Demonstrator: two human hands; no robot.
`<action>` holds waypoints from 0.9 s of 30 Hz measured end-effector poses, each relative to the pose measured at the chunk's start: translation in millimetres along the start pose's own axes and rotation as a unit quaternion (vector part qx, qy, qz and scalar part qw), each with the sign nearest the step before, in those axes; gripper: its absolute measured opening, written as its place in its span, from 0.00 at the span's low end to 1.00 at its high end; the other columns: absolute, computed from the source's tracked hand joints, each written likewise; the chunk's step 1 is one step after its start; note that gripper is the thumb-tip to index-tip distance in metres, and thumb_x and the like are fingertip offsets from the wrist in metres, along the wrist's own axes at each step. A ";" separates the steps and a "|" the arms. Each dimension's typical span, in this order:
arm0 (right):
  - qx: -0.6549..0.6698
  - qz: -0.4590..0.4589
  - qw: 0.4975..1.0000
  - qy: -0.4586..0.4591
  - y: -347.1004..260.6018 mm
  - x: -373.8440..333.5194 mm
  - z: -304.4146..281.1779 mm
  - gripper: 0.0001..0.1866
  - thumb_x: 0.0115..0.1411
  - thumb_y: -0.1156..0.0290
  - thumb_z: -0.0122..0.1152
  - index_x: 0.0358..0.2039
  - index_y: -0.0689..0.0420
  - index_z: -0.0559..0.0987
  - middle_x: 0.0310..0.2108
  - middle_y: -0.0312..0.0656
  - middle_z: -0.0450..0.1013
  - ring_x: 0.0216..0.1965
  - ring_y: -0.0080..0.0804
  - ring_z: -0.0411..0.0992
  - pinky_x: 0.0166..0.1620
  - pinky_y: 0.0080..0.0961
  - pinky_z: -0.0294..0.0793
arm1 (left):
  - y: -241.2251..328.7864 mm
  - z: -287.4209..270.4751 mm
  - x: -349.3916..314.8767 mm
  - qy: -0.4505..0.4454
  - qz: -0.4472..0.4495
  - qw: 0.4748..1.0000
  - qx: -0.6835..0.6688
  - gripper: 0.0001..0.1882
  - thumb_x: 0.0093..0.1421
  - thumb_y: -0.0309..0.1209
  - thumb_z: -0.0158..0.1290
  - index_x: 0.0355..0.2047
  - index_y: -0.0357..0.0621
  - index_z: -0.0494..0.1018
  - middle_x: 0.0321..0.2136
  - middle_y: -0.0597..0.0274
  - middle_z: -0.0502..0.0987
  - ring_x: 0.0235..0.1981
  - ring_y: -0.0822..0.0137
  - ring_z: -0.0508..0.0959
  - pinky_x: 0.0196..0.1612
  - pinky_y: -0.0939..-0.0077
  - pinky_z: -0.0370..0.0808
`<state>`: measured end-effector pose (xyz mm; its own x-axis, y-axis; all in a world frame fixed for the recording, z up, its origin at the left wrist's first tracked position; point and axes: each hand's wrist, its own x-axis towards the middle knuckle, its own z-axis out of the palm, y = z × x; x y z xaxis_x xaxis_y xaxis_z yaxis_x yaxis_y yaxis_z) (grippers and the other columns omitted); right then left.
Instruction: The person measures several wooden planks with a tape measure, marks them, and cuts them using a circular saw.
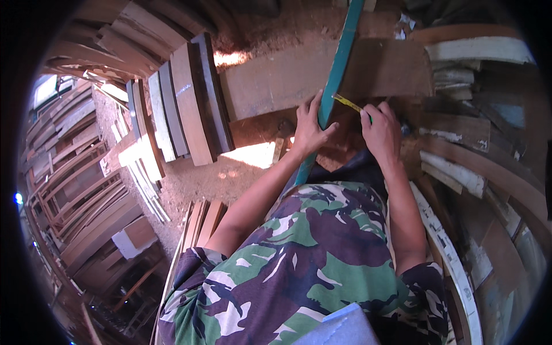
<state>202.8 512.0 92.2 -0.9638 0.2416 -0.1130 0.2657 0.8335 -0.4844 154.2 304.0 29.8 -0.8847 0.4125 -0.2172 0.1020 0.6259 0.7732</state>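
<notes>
Wood workshop, sawdust floor with sunlit patches, timber stacked on every side. Left hand: fingers spread wide, palm pressed flat against the left face of a teal board that stands on edge and runs from the top of the view down toward the person's body. Right hand: fingers curled closed around the far end of a yellow tape, which is drawn out taut from the board's right edge to this hand; whether a tape case sits in the fist, I cannot tell. The two hands lie on either side of the board, near each other, the tape bridging the gap on the right. Under and behind the board lies a wide brown plank, partly in sun. Left of it, a row of dark and pale planks leans on edge. Further left, curved frames are stacked in layers. At right, weathered white-painted boards and curved pieces are piled. Below, the person's camouflage shirt fills the lower view, both forearms bare.
</notes>
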 end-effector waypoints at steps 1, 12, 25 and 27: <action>0.005 0.011 1.000 0.005 1.9 -0.8 -3.5 0.09 0.67 0.64 0.60 0.36 0.55 0.81 0.36 0.50 0.72 0.42 0.55 0.74 0.43 0.51 0.75 | 1.2 1.4 8.9 0.067 0.040 0.996 0.037 0.50 0.52 0.40 0.68 0.72 0.41 0.57 0.62 0.36 0.67 0.64 0.38 0.68 0.66 0.51 0.68; 0.052 0.077 0.985 0.147 26.8 -16.9 -61.4 0.11 0.70 0.63 0.57 0.39 0.56 0.81 0.38 0.54 0.72 0.45 0.61 0.72 0.47 0.52 0.72 | 9.8 -61.7 78.0 0.115 -0.071 0.952 -0.274 0.26 0.60 0.31 0.66 0.55 0.32 0.72 0.47 0.45 0.82 0.50 0.57 0.82 0.56 0.64 0.76; 0.045 0.113 0.964 0.236 35.5 -17.2 -97.8 0.13 0.70 0.63 0.57 0.41 0.59 0.83 0.38 0.58 0.74 0.44 0.62 0.74 0.49 0.51 0.72 | 106.8 -191.8 100.1 0.120 0.205 0.879 -0.414 0.21 0.65 0.24 0.62 0.54 0.41 0.64 0.48 0.57 0.77 0.50 0.71 0.78 0.54 0.73 0.76; 0.064 0.089 0.965 0.237 29.6 -8.9 -91.4 0.13 0.70 0.63 0.57 0.40 0.59 0.83 0.38 0.59 0.74 0.44 0.63 0.74 0.48 0.51 0.72 | 82.0 -190.8 95.6 0.148 0.194 0.891 -0.383 0.21 0.63 0.24 0.62 0.51 0.41 0.64 0.47 0.58 0.76 0.50 0.71 0.77 0.54 0.73 0.75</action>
<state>221.3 579.9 158.2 -0.7762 0.6006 0.1918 0.3913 0.6974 -0.6004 -8.7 268.5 186.1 -0.9431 0.2355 0.2347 0.1867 -0.2087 0.9600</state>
